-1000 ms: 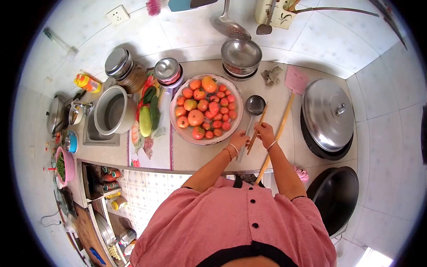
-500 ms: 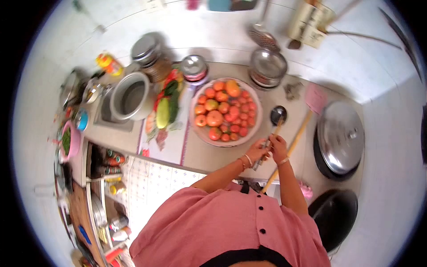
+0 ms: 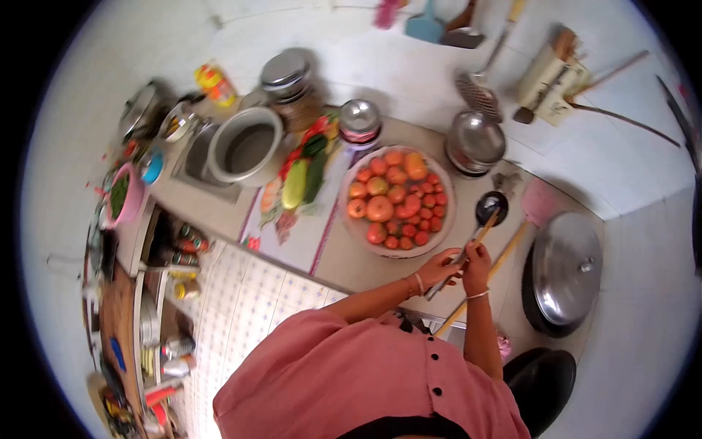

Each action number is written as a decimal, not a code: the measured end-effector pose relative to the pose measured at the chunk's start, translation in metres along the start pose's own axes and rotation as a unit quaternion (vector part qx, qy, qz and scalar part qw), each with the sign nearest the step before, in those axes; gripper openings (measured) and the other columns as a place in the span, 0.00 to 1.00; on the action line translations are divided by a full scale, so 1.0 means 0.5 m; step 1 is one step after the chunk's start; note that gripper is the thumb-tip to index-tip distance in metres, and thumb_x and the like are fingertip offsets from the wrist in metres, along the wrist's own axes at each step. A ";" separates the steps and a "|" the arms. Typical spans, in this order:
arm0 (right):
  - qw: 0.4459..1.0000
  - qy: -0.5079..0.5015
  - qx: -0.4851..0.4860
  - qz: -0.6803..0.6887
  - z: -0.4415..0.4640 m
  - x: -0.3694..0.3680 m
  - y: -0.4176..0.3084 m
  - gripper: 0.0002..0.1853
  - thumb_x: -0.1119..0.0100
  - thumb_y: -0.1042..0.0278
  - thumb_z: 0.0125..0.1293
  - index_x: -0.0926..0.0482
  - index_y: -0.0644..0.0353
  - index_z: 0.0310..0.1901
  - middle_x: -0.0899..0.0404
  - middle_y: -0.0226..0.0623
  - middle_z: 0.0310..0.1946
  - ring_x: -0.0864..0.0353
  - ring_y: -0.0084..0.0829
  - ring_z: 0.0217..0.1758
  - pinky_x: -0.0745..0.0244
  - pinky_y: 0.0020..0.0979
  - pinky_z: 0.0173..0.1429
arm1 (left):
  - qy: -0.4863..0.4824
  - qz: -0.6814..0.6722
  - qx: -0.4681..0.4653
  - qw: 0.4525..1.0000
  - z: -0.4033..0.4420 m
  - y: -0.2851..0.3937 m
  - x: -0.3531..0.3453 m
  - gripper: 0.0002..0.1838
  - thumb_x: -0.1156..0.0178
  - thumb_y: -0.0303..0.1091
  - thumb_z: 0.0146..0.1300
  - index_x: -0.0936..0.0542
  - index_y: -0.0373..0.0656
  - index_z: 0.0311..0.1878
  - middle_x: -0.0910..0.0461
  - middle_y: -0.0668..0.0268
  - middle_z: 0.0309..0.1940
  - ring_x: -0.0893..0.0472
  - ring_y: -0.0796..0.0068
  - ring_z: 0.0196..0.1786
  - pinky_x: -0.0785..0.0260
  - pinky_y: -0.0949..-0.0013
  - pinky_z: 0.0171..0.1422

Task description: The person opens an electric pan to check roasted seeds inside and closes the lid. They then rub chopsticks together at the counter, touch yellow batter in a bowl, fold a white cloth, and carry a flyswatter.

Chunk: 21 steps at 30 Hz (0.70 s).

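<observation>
Near the counter's front edge, my left hand (image 3: 440,268) is closed around the grey handle of a black-bowled ladle (image 3: 488,203). Close beside it, my right hand (image 3: 477,263) grips a slim tan wooden stick (image 3: 485,229), perhaps chopsticks, whose tip reaches into the ladle's bowl. The fingers partly hide both handles. Left of the ladle, a large pale basin (image 3: 358,239) holds many red and orange tomatoes (image 3: 379,208). Just right of my hands lies a pink flat-headed tool (image 3: 540,203), like a fly swatter, with a long yellow handle passing behind my right wrist.
A lidded pan (image 3: 564,267) and a dark wok (image 3: 542,388) stand on the right. Stacked metal bowls (image 3: 475,143) sit behind the basin. Leftward are vegetables (image 3: 295,184) on a mat, a large pot (image 3: 245,146) by the sink, and open shelves (image 3: 157,278).
The camera view has shifted, so the counter's things appear farther right and mostly lower. Both hands keep their holds, with the stick still at the ladle's bowl.
</observation>
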State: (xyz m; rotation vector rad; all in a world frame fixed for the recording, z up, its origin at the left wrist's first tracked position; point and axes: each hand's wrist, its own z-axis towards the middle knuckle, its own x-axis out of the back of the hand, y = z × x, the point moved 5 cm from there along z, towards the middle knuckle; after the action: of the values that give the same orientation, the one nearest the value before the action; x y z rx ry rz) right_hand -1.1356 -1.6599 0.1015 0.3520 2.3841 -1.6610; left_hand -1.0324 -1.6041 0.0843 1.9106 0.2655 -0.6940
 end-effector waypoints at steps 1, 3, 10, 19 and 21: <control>0.999 -0.004 0.022 -0.029 0.005 -0.004 -0.004 0.07 0.42 0.66 0.62 0.27 0.59 0.35 0.30 0.25 0.23 0.32 0.17 0.24 0.37 0.21 0.23 | 0.003 -0.028 -0.004 1.000 -0.005 0.007 -0.002 0.27 0.50 0.32 0.65 0.45 0.47 0.66 0.27 0.59 0.46 0.23 0.71 0.42 0.25 0.69 0.41; 0.997 -0.008 0.050 -0.059 0.001 -0.009 -0.018 0.08 0.43 0.66 0.62 0.27 0.61 0.36 0.30 0.25 0.24 0.33 0.16 0.24 0.39 0.20 0.22 | -0.009 -0.019 0.009 1.000 -0.010 0.025 -0.008 0.28 0.49 0.32 0.65 0.45 0.47 0.67 0.27 0.59 0.47 0.22 0.71 0.43 0.25 0.69 0.42; 0.997 -0.055 0.060 -0.003 -0.023 -0.073 -0.108 0.08 0.44 0.65 0.63 0.27 0.61 0.36 0.29 0.25 0.23 0.34 0.16 0.20 0.39 0.18 0.21 | -0.054 0.000 -0.043 0.998 -0.021 0.112 -0.024 0.29 0.50 0.31 0.66 0.48 0.45 0.67 0.28 0.57 0.50 0.22 0.65 0.48 0.26 0.67 0.46; 0.968 0.020 0.246 -0.040 -0.004 -0.036 -0.219 0.13 0.52 0.61 0.69 0.27 0.62 0.44 0.27 0.27 0.27 0.29 0.18 0.32 0.34 0.21 0.38 | -0.065 0.043 -0.137 0.988 -0.006 0.199 -0.024 0.26 0.49 0.25 0.62 0.40 0.44 0.64 0.29 0.59 0.53 0.29 0.68 0.57 0.35 0.66 0.59; 0.968 0.020 0.249 -0.032 -0.008 -0.030 -0.249 0.12 0.53 0.61 0.69 0.28 0.62 0.44 0.27 0.28 0.27 0.30 0.19 0.31 0.35 0.21 0.37 | -0.086 -0.013 -0.122 0.989 -0.011 0.228 -0.024 0.25 0.49 0.24 0.62 0.39 0.43 0.63 0.28 0.57 0.50 0.26 0.67 0.53 0.33 0.66 0.56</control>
State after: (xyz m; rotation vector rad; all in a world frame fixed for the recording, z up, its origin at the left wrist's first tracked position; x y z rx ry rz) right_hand -1.1606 -1.6989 0.2181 0.3915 1.9915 -2.2943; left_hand -0.9860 -1.6473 0.1797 1.6071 0.2557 -0.8009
